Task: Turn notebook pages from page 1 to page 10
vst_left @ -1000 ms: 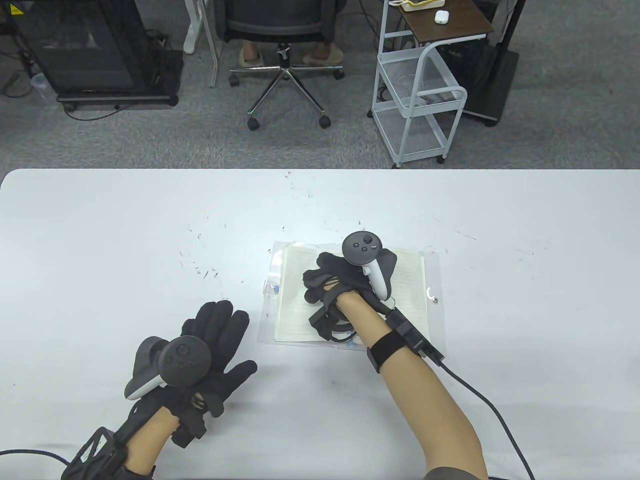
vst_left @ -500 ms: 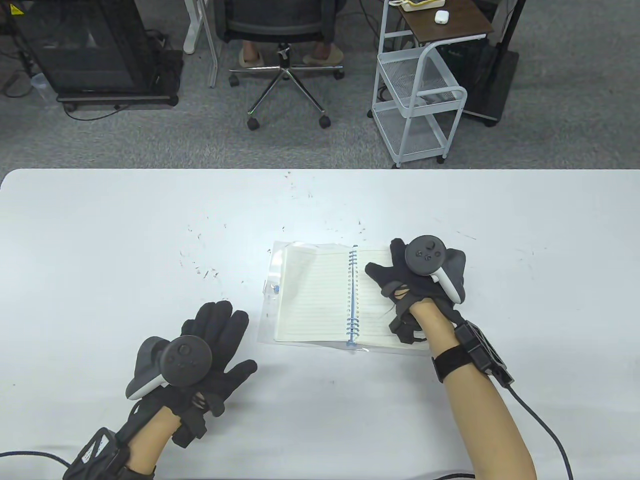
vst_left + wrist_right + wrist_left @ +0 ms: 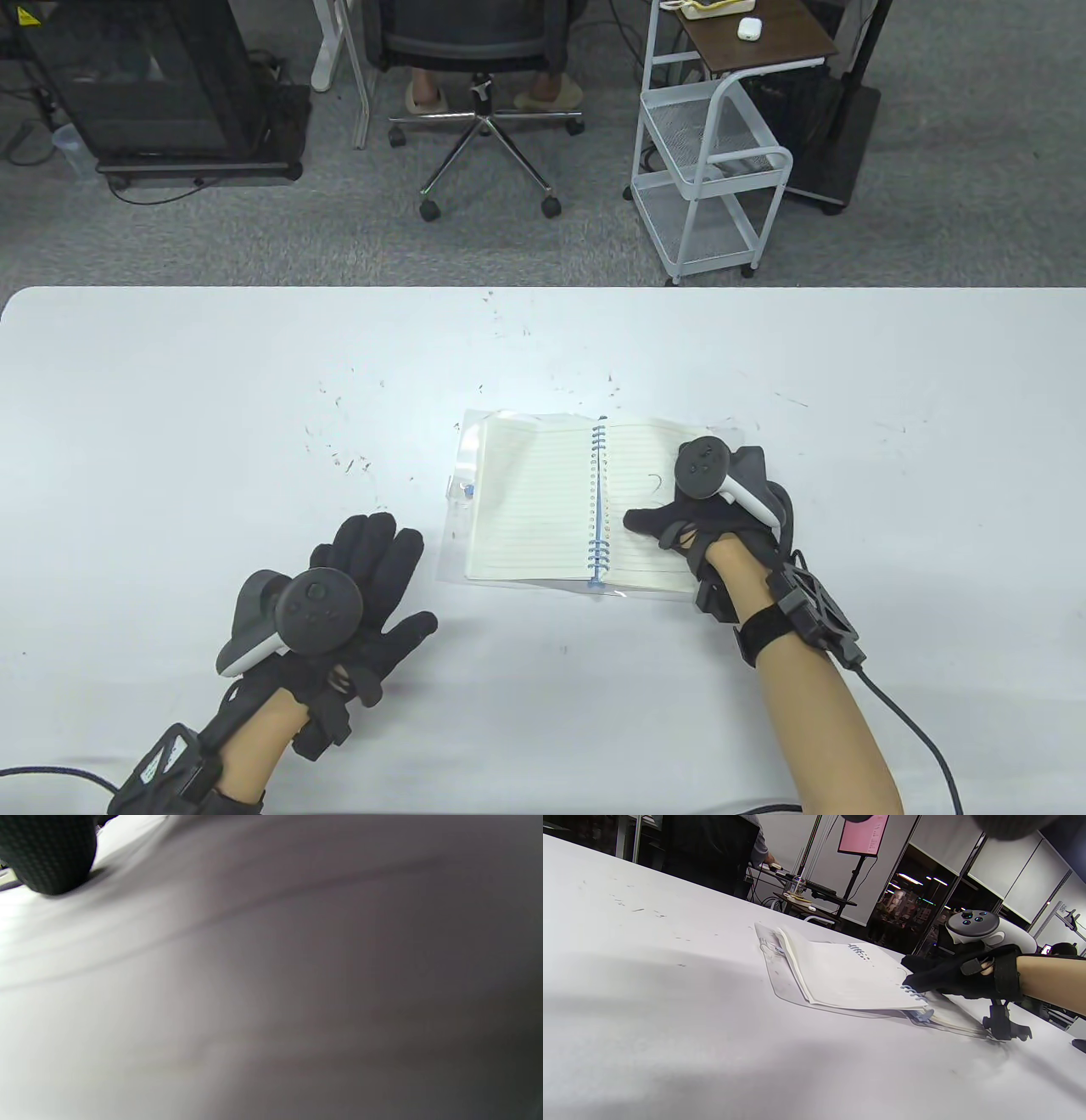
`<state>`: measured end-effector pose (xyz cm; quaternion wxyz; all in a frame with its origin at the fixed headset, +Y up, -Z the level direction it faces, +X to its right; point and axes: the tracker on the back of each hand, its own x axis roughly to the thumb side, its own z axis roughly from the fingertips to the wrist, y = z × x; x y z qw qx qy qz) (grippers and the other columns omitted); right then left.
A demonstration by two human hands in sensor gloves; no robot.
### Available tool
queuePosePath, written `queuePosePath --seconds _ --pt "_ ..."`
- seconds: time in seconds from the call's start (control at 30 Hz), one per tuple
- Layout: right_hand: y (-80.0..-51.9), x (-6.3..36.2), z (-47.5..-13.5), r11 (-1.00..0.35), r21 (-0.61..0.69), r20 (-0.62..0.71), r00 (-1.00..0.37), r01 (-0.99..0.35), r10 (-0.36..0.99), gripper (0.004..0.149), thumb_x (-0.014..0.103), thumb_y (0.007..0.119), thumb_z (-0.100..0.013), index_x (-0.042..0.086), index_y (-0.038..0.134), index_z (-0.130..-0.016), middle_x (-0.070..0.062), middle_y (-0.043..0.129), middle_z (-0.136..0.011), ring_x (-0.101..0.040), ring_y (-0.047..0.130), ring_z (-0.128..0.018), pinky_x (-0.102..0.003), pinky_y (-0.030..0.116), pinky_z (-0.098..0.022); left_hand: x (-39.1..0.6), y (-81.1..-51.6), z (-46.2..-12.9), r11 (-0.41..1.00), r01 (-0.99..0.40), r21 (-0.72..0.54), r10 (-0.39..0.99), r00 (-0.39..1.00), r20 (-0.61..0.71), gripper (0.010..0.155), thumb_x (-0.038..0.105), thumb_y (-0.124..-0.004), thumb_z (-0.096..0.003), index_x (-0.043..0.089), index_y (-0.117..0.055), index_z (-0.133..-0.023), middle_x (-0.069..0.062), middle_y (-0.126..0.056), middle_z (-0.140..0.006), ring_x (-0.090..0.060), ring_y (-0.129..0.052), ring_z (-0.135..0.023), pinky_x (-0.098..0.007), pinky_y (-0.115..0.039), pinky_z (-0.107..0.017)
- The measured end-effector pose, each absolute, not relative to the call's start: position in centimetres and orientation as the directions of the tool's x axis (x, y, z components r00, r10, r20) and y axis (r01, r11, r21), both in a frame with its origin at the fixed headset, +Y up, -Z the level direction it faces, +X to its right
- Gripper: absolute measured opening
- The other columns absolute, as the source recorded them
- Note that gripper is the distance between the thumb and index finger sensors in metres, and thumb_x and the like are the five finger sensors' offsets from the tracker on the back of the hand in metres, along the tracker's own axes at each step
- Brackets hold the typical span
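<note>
A spiral notebook with lined pages and a blue coil lies open flat on the white table; it also shows in the left wrist view. My right hand rests on the lower part of the right page, thumb stretched toward the coil. Whether it pinches a page is hidden under the tracker. The right wrist view shows only blurred pale surface and one dark gloved fingertip at the top left. My left hand lies flat on the table, fingers spread, left of the notebook and holding nothing.
A clear plastic cover sticks out beyond the notebook's left edge. The white table has small dark specks. Beyond its far edge stand an office chair and a white wire trolley.
My right hand moved from the left page across the coil to the right page, then slid down toward its lower right part. The left hand stayed still.
</note>
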<state>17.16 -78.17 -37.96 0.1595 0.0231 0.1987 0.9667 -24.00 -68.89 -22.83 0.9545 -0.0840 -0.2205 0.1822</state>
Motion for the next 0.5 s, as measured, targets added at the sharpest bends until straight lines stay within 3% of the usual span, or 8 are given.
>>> queuePosePath --seconds 0.23,0.5 --pt "-77.0 16.6 -37.6 -0.870 0.343 0.002 -0.925 -0.355 0.379 0.106 0.060 0.086 -0.043 0.007 0.013 -0.098 -0.029 0.034 -0.105 -0.060 0.021 -0.092 -0.079 0.030 -0.058 -23.9 -68.9 -22.8 0.920 -0.309 -0.242 0.384 0.836 0.393 0.087 0.069 -0.063 -0.0446 0.026 -0.034 -0.113 -0.012 -0.021 -0.118 -0.047 -0.018 -0.113 -0.072 -0.028 -0.073" --pt "-75.3 16.9 -36.9 -0.775 0.285 -0.052 -0.817 -0.564 0.574 0.095 0.048 0.089 -0.045 0.006 0.023 -0.099 -0.024 0.052 -0.104 -0.061 0.034 -0.092 -0.077 0.037 -0.059 -23.9 -68.9 -22.8 0.920 -0.314 -0.234 0.385 0.834 0.396 0.087 0.069 -0.063 -0.0447 0.026 -0.034 -0.113 -0.012 -0.020 -0.118 -0.047 -0.018 -0.113 -0.072 -0.028 -0.073"
